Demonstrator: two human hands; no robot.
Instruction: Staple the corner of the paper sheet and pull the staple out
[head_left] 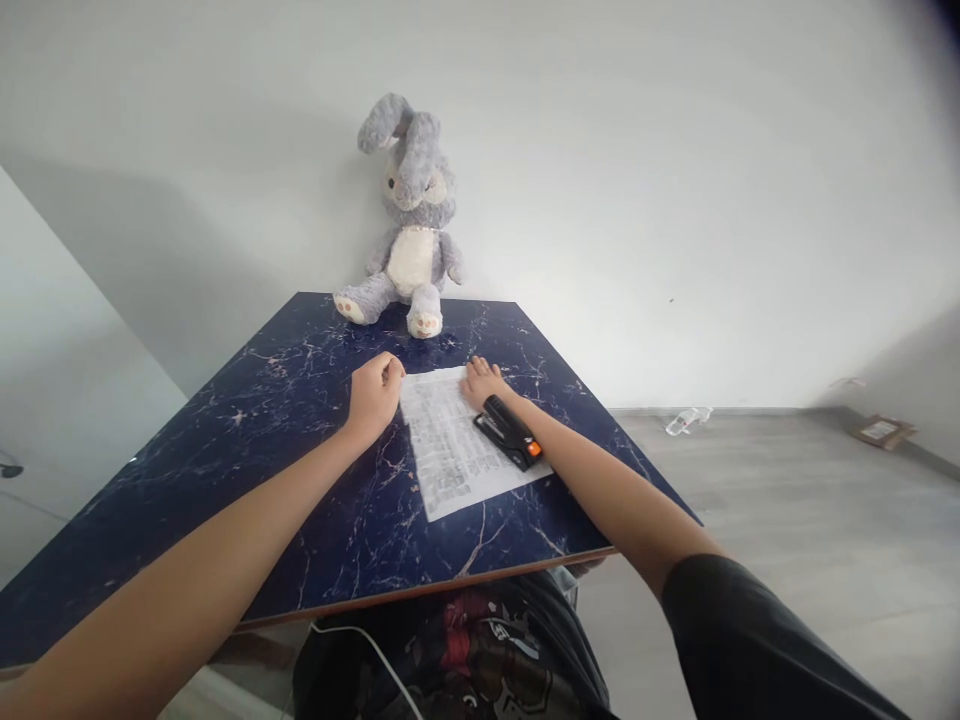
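Note:
A printed sheet of paper (pixel 442 440) lies on the blue marble-patterned table. My left hand (pixel 375 395) is closed at its far left corner, fingers curled, with the corner apparently pinched between thumb and fingers. Over the far right part of the sheet, my right hand (pixel 482 382) rests palm down with its fingers stretched out, slightly blurred. A black stapler (pixel 510 432) with an orange end sits on the right side of the paper, close beside my right wrist.
A grey plush rabbit (pixel 412 220) sits at the far edge of the table (pixel 300 400), against the white wall. On the floor to the right are a clear plastic item (pixel 688 420) and a brown package (pixel 881 431). A white cable (pixel 375 650) hangs over my lap.

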